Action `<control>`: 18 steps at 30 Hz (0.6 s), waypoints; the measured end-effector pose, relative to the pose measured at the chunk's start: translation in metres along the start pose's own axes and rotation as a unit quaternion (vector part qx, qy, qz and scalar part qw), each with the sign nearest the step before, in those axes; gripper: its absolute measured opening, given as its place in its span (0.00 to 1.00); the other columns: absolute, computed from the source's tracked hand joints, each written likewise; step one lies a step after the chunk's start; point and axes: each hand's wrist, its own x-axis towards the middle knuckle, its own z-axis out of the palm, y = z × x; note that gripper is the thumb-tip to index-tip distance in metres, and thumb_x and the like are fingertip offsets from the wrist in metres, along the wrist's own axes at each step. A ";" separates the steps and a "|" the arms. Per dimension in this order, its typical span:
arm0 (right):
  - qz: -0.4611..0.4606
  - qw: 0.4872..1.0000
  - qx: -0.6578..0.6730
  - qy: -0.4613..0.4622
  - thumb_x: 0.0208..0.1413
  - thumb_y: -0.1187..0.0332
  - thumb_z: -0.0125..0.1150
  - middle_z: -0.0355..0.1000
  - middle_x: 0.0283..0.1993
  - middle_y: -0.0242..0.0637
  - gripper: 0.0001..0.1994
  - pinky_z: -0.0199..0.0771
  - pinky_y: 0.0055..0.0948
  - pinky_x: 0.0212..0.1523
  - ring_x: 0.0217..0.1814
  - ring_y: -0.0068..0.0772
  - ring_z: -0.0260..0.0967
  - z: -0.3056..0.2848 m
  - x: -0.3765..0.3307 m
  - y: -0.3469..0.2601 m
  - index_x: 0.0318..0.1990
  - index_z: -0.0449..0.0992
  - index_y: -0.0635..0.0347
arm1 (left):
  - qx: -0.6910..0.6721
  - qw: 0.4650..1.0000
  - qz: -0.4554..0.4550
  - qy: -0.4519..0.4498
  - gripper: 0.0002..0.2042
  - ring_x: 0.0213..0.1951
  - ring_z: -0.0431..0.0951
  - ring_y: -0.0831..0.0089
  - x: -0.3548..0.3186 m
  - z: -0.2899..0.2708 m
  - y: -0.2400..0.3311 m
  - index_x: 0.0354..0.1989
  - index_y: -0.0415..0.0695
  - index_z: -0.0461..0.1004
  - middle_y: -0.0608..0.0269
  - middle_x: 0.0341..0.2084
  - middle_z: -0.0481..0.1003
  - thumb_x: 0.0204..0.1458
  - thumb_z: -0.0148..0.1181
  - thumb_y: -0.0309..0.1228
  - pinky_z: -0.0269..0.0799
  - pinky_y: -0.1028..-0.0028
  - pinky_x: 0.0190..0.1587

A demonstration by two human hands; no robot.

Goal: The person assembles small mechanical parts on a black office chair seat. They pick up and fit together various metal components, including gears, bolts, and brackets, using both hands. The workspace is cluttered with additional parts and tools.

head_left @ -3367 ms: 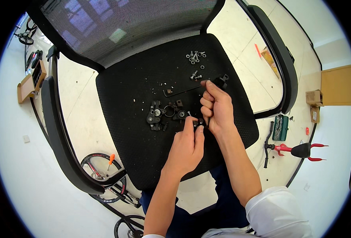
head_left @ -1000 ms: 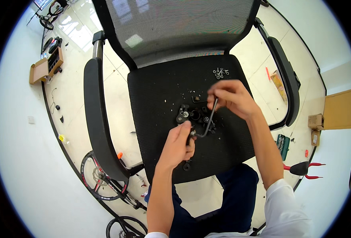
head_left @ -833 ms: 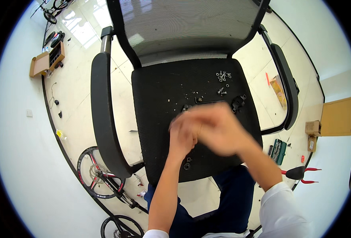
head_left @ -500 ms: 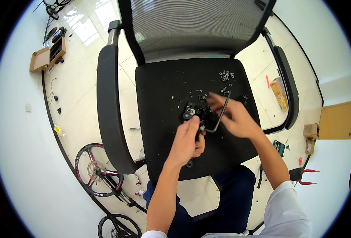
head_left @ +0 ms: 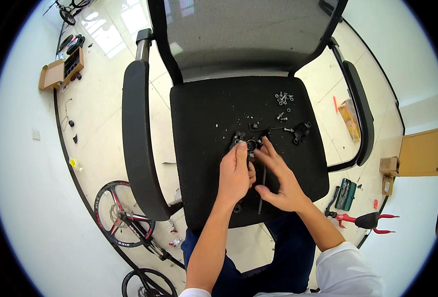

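My left hand (head_left: 234,173) is closed round a black metal bracket-like part (head_left: 237,138), whose exact kind I cannot make out. My fingers cover much of it. An L-shaped hex key (head_left: 262,190) reaches from the part down toward the seat's front edge. Beside the key, my right hand (head_left: 281,183) has its thumb and fingers apart, fingertips near the part and slightly blurred. Beyond the hands, a second hex key (head_left: 273,129) lies on the black chair seat (head_left: 199,148). A loose black clamp-like part (head_left: 302,132) rests to the right, with a bolt (head_left: 288,129) next to it.
Small bolts and nuts (head_left: 283,98) lie in a group on the seat's far right, with a few more bolts (head_left: 282,117) nearer. Armrests (head_left: 135,138) flank the seat. On the floor are a bicycle wheel (head_left: 115,213), a green tool case (head_left: 346,194) and an opened cardboard box (head_left: 53,74).
The hex key at the part has swung from pointing up and right to pointing toward me. My right hand has moved down and nearer, uncovering the clamp-like part and the second hex key.
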 end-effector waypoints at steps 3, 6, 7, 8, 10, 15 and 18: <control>0.148 0.967 0.209 -0.004 0.51 0.81 0.58 0.68 0.61 0.49 0.33 0.75 0.31 0.49 0.48 0.38 0.75 0.000 0.003 0.001 0.67 0.59 0.61 | 0.014 0.999 0.031 0.032 0.20 0.10 0.55 0.86 0.004 0.004 0.000 0.30 0.40 0.64 0.72 0.09 0.57 0.68 0.38 0.43 0.51 0.81 0.13; 0.095 0.990 0.103 -0.005 0.52 0.84 0.57 0.80 0.42 0.42 0.29 0.79 0.25 0.38 0.33 0.31 0.79 -0.001 0.021 0.015 0.64 0.65 0.58 | 0.007 0.999 0.031 0.045 0.22 0.10 0.55 0.85 0.010 0.000 -0.004 0.29 0.38 0.64 0.72 0.09 0.57 0.68 0.36 0.44 0.50 0.81 0.12; 0.039 0.998 0.048 0.020 0.52 0.84 0.57 0.80 0.42 0.42 0.29 0.78 0.25 0.37 0.33 0.31 0.79 0.002 0.028 0.022 0.63 0.66 0.57 | -0.001 0.999 0.031 0.045 0.22 0.10 0.55 0.85 0.012 0.000 -0.002 0.29 0.38 0.64 0.72 0.09 0.57 0.68 0.36 0.44 0.50 0.81 0.12; -0.017 0.999 -0.008 0.045 0.52 0.83 0.57 0.80 0.41 0.41 0.28 0.78 0.24 0.37 0.34 0.30 0.79 0.005 0.033 0.024 0.62 0.68 0.56 | -0.010 0.998 0.031 0.045 0.23 0.10 0.55 0.85 0.015 -0.001 0.000 0.29 0.38 0.64 0.72 0.09 0.57 0.68 0.35 0.45 0.49 0.81 0.12; 0.004 0.994 -0.021 0.112 0.50 0.82 0.60 0.79 0.38 0.40 0.23 0.76 0.25 0.35 0.33 0.34 0.78 0.013 0.039 0.028 0.55 0.75 0.57 | -0.046 0.998 0.003 0.044 0.24 0.10 0.53 0.82 0.017 0.000 0.003 0.31 0.39 0.64 0.73 0.09 0.51 0.67 0.36 0.49 0.44 0.80 0.12; -0.109 0.972 -0.141 0.155 0.45 0.81 0.63 0.79 0.37 0.36 0.14 0.75 0.31 0.41 0.39 0.37 0.77 0.007 0.045 0.036 0.41 0.81 0.59 | -0.099 0.993 -0.057 0.001 0.24 0.09 0.52 0.81 0.008 -0.008 0.012 0.30 0.40 0.64 0.73 0.09 0.50 0.67 0.37 0.50 0.42 0.79 0.11; -0.221 0.936 -0.245 0.125 0.41 0.79 0.64 0.79 0.41 0.33 0.12 0.74 0.33 0.50 0.48 0.35 0.75 -0.020 0.058 0.022 0.36 0.81 0.58 | -0.083 0.988 -0.120 -0.055 0.24 0.08 0.49 0.82 0.002 -0.008 0.022 0.29 0.41 0.64 0.74 0.08 0.49 0.67 0.37 0.50 0.41 0.79 0.11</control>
